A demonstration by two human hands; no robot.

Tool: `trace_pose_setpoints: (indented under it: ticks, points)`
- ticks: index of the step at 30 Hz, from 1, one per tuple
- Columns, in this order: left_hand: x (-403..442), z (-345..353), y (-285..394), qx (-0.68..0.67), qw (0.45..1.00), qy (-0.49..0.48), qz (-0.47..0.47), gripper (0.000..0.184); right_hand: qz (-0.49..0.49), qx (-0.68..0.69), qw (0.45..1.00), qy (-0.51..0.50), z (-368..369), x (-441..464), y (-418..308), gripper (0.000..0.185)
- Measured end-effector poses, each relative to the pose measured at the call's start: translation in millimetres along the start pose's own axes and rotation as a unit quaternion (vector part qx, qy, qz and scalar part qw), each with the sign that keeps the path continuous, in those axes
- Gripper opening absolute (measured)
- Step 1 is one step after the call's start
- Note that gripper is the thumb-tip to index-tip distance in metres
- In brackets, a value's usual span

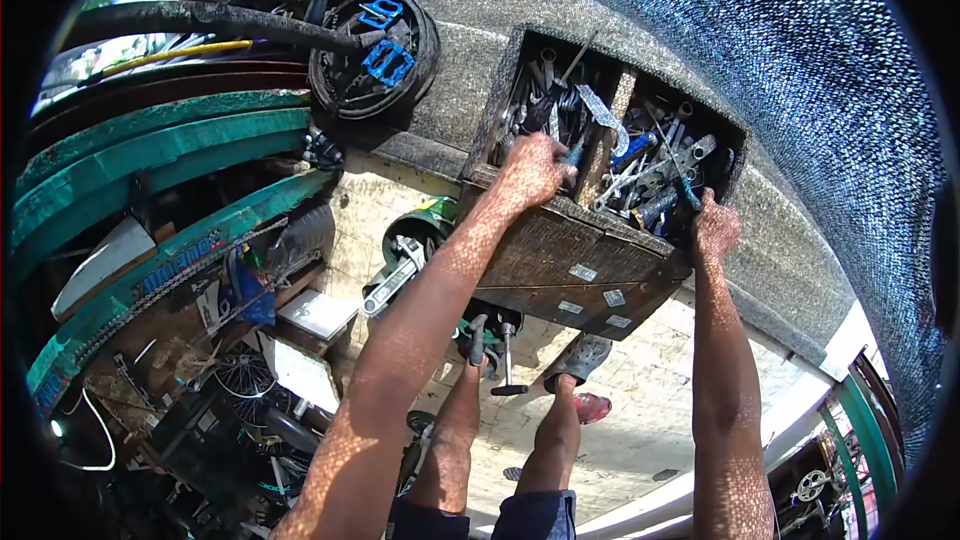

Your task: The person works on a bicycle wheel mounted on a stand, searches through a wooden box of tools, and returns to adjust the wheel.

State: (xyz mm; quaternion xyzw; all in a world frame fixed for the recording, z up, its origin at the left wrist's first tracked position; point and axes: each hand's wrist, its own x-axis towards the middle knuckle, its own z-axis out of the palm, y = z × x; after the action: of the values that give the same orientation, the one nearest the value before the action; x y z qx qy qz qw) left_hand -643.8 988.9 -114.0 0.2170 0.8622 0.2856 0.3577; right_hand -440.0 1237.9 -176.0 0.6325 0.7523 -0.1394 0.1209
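A wooden toolbox (585,275), split by a divider (622,95), stands in front of me, its compartments packed with hand tools. My left hand (535,170) reaches over the front wall into the left compartment. Its fingers are curled beside a teal handle (573,154); what they grip is hidden. At the right front corner, my right hand (716,227) is closed, its fingertips by the end of a long teal-handled tool (688,190). Whether it grips that tool or the box wall is unclear. Wrenches (630,178) and a serrated metal piece (600,110) lie among the tools.
Behind the box runs a concrete ledge (465,70) with dark mesh (800,70) hanging over it. A round container (375,55) holds blue pedals (388,62). Below left are a green bucket (430,215), green beams (170,145) and bicycle parts (245,385).
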Motion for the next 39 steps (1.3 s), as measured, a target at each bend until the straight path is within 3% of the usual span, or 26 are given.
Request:
trace_pose_setpoints:
  ticks: [5, 7, 8, 9, 11, 15, 21, 25, 28, 31, 37, 38, 39]
  points:
    - [12.5, 3.7, -19.0, -0.082, 0.995, 0.005, 0.047, 0.029, 0.011, 0.019, 1.000, 0.001, -5.7, -6.7, -5.2, 0.068]
    - [18.8, -3.7, -36.5, 0.091, 0.995, -0.003, 0.034, 0.034, 0.016, 0.025, 1.000, 0.001, -7.0, -6.9, -7.0, 0.068]
    - [21.5, -3.0, -45.2, 0.092, 0.995, -0.004, 0.036, 0.034, 0.017, 0.028, 0.999, 0.002, -7.1, -6.5, -7.6, 0.068]
    - [23.0, -2.8, -53.6, 0.261, 0.954, -0.118, 0.090, 0.032, 0.019, 0.031, 0.999, 0.002, -7.8, -6.3, -8.0, 0.068]
    - [20.8, -9.9, -48.6, 0.422, 0.868, -0.223, 0.138, 0.031, 0.021, 0.035, 0.999, -0.001, -8.5, -7.6, -9.4, 0.068]
    - [2.0, -10.4, -5.2, 0.391, 0.906, -0.165, -0.005, 0.035, 0.019, 0.038, 0.999, -0.005, -12.7, -10.0, -10.9, 0.067]
    - [-3.8, -12.4, 19.4, 0.335, 0.925, -0.174, -0.042, 0.026, 0.014, 0.015, 0.999, 0.028, 1.0, -3.1, -1.8, 0.066]
    - [-15.7, -16.6, -2.1, 0.370, 0.917, -0.145, 0.019, 0.026, 0.032, 0.024, 0.999, 0.014, -2.8, -2.5, -7.5, 0.066]
    - [-39.7, -66.6, 29.4, 0.378, 0.898, -0.222, -0.025, 0.029, 0.042, 0.039, 0.998, 0.005, -10.3, -5.6, -13.1, 0.066]
    - [-57.4, -87.8, 28.4, 0.314, 0.933, -0.176, 0.015, 0.035, 0.052, 0.056, 0.997, -0.006, -13.9, -9.6, -13.1, 0.066]
    - [-31.4, -45.0, 41.3, 0.011, 0.992, -0.066, -0.104, 0.029, 0.031, 0.070, 0.997, -0.023, -12.7, -7.9, -10.5, 0.067]
    - [-23.8, -29.7, 37.9, 0.007, 0.992, -0.061, -0.109, 0.029, 0.029, 0.064, 0.997, -0.020, -10.7, -7.9, -9.6, 0.067]
    - [-16.9, -16.3, 33.4, 0.032, 0.997, 0.021, -0.068, 0.028, 0.025, 0.056, 0.998, -0.019, -8.2, -6.7, -9.2, 0.067]
